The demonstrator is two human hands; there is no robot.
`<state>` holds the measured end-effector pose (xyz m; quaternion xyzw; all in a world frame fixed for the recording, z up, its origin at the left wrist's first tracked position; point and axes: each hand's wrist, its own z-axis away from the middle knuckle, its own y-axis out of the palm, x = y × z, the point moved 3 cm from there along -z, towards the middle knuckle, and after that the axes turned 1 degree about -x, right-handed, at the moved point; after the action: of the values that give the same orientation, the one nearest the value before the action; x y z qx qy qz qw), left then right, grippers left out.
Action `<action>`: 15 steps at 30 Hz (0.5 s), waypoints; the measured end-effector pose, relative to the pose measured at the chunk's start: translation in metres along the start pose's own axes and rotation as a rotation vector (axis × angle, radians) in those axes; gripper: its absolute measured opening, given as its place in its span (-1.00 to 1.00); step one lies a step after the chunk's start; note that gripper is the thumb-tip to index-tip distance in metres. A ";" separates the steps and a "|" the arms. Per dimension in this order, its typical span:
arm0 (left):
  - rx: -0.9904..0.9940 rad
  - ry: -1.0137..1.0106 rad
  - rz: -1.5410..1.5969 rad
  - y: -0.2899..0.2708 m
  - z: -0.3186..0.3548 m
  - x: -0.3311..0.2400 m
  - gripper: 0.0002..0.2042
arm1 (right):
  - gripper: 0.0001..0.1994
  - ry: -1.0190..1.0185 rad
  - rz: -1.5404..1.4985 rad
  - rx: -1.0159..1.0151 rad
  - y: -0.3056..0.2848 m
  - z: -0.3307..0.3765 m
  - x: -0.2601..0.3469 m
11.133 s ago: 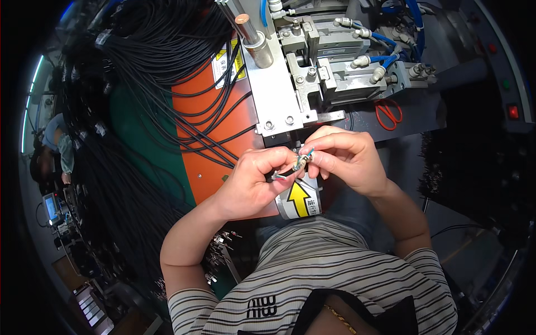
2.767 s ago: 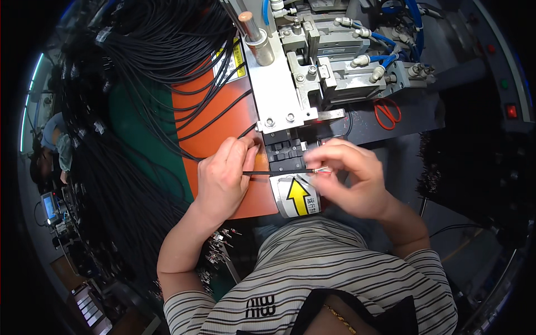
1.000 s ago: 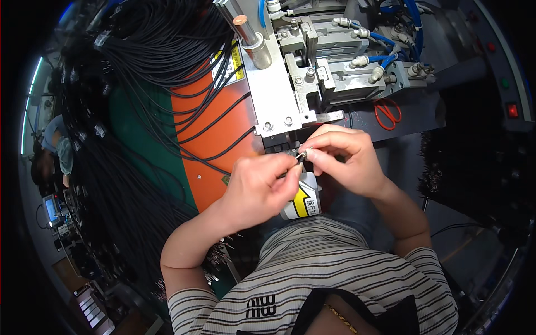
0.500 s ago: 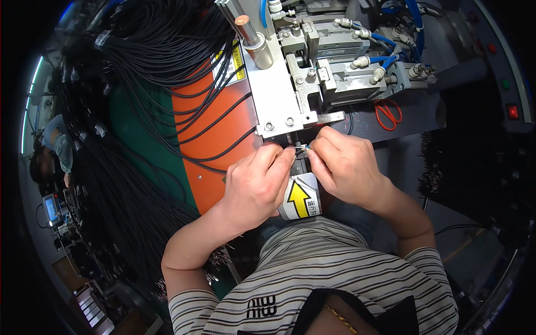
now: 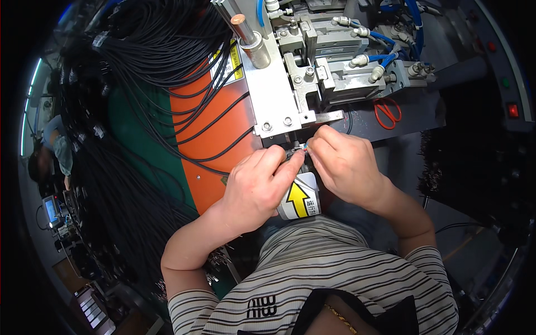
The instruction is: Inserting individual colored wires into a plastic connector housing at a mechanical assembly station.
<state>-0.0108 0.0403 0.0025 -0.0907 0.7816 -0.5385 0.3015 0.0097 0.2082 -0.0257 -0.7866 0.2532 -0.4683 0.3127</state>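
My left hand (image 5: pixel 255 183) and my right hand (image 5: pixel 341 163) meet just in front of the machine's metal plate (image 5: pixel 271 97). Between their fingertips lies a stripped cable end (image 5: pixel 297 149) with thin coloured wires. My left index finger and thumb are at the cable end's left side, partly hiding it. On its other side my right thumb and index finger are pinched on the fine wires. Below the fingers sits a white label with a yellow arrow (image 5: pixel 299 200), on the part nearest my body.
Black cables (image 5: pixel 162 44) run in a thick bundle over an orange and green surface (image 5: pixel 192 139) at the left. Pneumatic cylinders (image 5: pixel 352 84) with blue hoses stand beyond the plate. Red-handled scissors (image 5: pixel 387 113) lie to the right. At far left another person (image 5: pixel 56 142) is partly visible.
My left thumb and fingertips have shifted slightly along the cable end toward my right hand. Coloured wires show a little more between the fingertips. The view has moved slightly.
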 end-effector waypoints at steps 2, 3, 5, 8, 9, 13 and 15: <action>0.041 0.023 -0.014 -0.001 -0.002 -0.002 -0.62 | -0.93 -0.017 0.068 0.006 -0.002 -0.003 0.005; 0.046 0.035 -0.047 -0.001 -0.003 -0.003 -0.62 | -0.93 -0.017 0.067 0.007 -0.004 -0.005 0.007; 0.056 0.057 -0.112 0.000 -0.005 -0.006 -0.62 | -0.95 0.016 0.110 0.105 -0.007 -0.010 0.009; 0.087 0.039 -0.117 0.000 -0.009 -0.010 -0.48 | -0.96 0.021 0.087 0.143 -0.006 -0.012 0.000; 0.102 0.031 -0.120 0.000 -0.010 -0.010 -0.41 | -0.97 0.008 0.043 0.131 -0.005 -0.012 -0.005; 0.099 0.011 -0.067 -0.002 -0.006 -0.008 -0.44 | -0.97 0.025 -0.035 0.028 0.000 -0.001 -0.004; 0.087 0.028 -0.080 -0.002 -0.006 -0.007 -0.51 | -0.97 0.041 -0.051 -0.018 0.001 0.001 -0.003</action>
<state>-0.0092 0.0478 0.0086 -0.1009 0.7573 -0.5849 0.2725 0.0095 0.2095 -0.0285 -0.7858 0.2437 -0.4899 0.2885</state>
